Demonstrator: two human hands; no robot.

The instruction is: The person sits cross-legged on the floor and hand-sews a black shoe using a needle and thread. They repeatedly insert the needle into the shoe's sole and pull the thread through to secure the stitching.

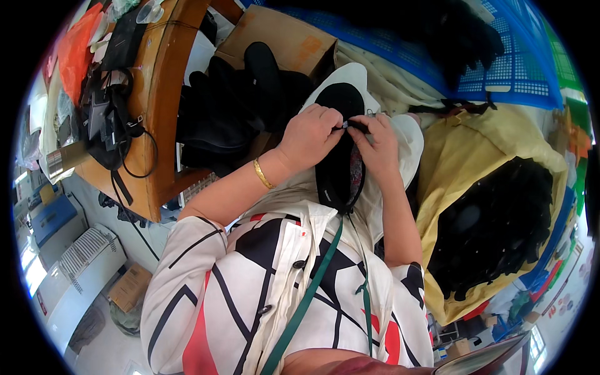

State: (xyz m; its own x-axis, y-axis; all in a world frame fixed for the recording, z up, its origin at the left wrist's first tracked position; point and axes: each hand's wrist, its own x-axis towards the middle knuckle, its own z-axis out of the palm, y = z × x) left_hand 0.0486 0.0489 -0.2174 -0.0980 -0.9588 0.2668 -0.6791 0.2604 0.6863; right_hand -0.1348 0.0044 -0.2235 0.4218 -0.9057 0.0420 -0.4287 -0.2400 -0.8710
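A black cloth shoe (pixel 332 164) with a patterned inner lining lies lengthwise on my lap, its rounded black toe (pixel 340 97) pointing away from me. My left hand (pixel 312 132) is closed at the left side of the shoe's opening, fingertips pinching a black strap. From the right, my right hand (pixel 377 145) pinches the same strap (pixel 355 125). A tiny pale piece shows between the two sets of fingertips, too small to name. White cloth (pixel 409 140) lies under and around the shoe.
Black shoes (pixel 262 81) are heaped at the left, before a cardboard box (pixel 281 39). A wooden table (pixel 164 69) stands further left, a black bag (pixel 103 119) at its edge. On the right, a yellow sack (pixel 456 140) holds black pieces. Blue plastic crates (pixel 525 53) stand behind.
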